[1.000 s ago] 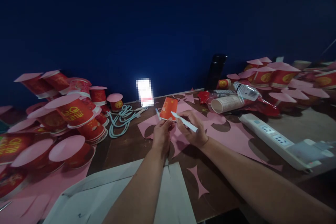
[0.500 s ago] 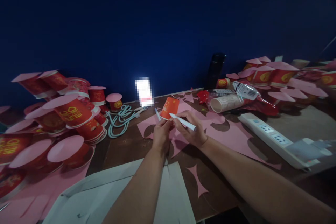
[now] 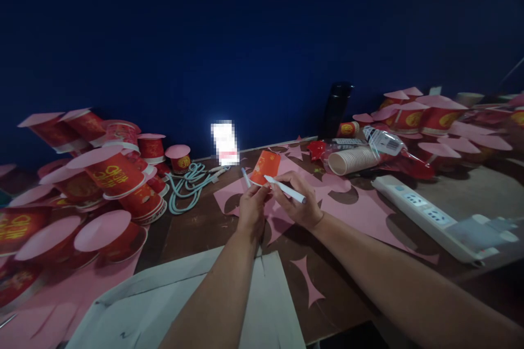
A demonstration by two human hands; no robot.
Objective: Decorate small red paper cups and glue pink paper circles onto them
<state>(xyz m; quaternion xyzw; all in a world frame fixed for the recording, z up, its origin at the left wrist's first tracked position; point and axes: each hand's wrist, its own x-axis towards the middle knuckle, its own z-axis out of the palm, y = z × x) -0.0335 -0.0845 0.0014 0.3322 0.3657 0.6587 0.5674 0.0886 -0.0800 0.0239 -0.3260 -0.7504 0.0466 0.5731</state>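
My left hand (image 3: pixel 251 210) is closed on the rim of a red paper cup (image 3: pixel 265 167), tilted with its base pointing away from me. My right hand (image 3: pixel 298 202) grips a white pen-like stick (image 3: pixel 285 189), its tip resting at the cup's rim. A second small white stick (image 3: pixel 245 176) pokes up by my left fingers. Both hands hover over a pink paper sheet (image 3: pixel 360 212) with round holes cut out of it.
Piles of red cups with pink paper lids lie at the left (image 3: pixel 110 174) and back right (image 3: pixel 434 117). A sleeve of stacked cups (image 3: pixel 356 160), a white power strip (image 3: pixel 426 212), a teal cord (image 3: pixel 186 185), a dark bottle (image 3: pixel 336 109) and white paper (image 3: pixel 184 305) surround the hands.
The cup has tipped slightly and the pen tip has shifted a little along its rim. Both hands stay where they were.
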